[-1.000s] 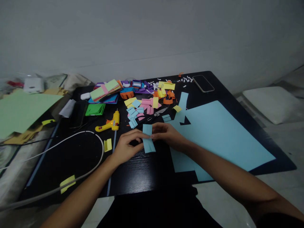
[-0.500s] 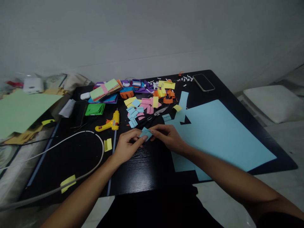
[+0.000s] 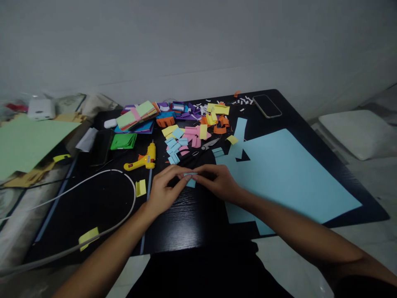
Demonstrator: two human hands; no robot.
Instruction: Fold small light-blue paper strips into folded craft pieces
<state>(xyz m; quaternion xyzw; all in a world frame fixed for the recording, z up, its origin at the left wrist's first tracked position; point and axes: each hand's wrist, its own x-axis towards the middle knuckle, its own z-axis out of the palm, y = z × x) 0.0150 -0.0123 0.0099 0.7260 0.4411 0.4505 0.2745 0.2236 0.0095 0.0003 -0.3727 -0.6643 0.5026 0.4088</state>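
Between my fingertips is a small piece of light blue paper [image 3: 191, 182], with a crease or fold along its upper edge. My left hand [image 3: 167, 187] pinches its left side, thumb in front. On the right side, my right hand [image 3: 217, 181] pinches the same piece, its thumb close to the left one. Fingers partly hide the paper. Just beyond lie several folded light blue paper pieces [image 3: 173, 150] and a pair of scissors [image 3: 210, 144]. Large light blue sheets [image 3: 288, 178] spread under and beyond my right forearm.
A yellow glue gun [image 3: 145, 158] lies left of my hands, near a looping white cable [image 3: 135, 194]. Green paper pieces [image 3: 124, 141], a banded paper stack [image 3: 138, 116] and orange scraps [image 3: 220, 130] lie farther back. A phone [image 3: 267, 106] rests at the back right.
The light blue piece has turned from a slanted position to nearly square with me. My right thumb has come onto its front, and both hands are closer together.
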